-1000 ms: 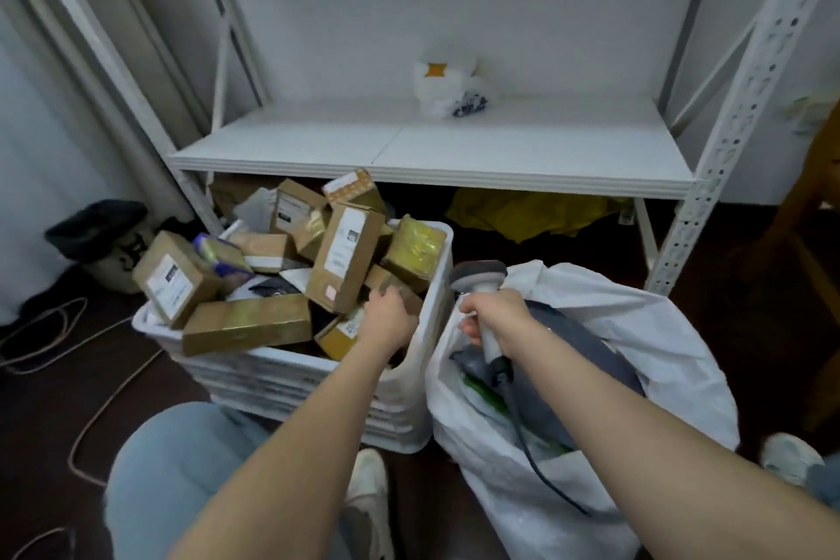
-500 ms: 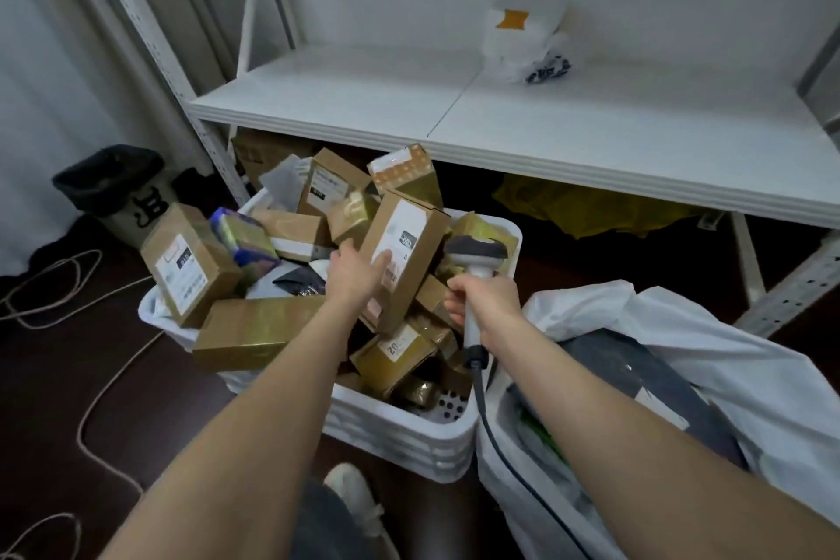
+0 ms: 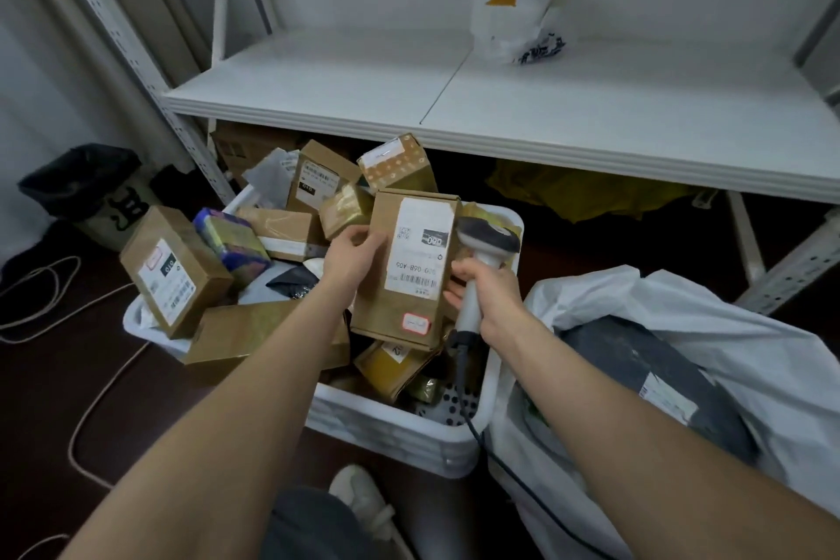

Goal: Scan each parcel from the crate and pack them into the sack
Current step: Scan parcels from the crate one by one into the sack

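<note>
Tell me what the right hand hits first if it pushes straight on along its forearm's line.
Most likely the tall cardboard parcel that the left hand holds; the right hand, gripping the scanner, is close beside it.

The left hand [image 3: 352, 255] grips the left edge of a tall brown box [image 3: 409, 268], held upright over the crate [image 3: 409, 427] with its white label facing the camera. The right hand [image 3: 491, 291] holds the handle of a scanner [image 3: 488, 236], whose head sits just beside the box's upper right edge; its cable [image 3: 472, 423] hangs down across the crate. More boxes [image 3: 177, 273] lie heaped in the crate. The white sack [image 3: 682, 323] stands open, touching the crate's right side, with a dark parcel [image 3: 636, 373] inside. Behind is a white shelf [image 3: 545, 114] carrying a white bag [image 3: 518, 27]. A black bin [image 3: 86, 186] stands on the floor at left.
</note>
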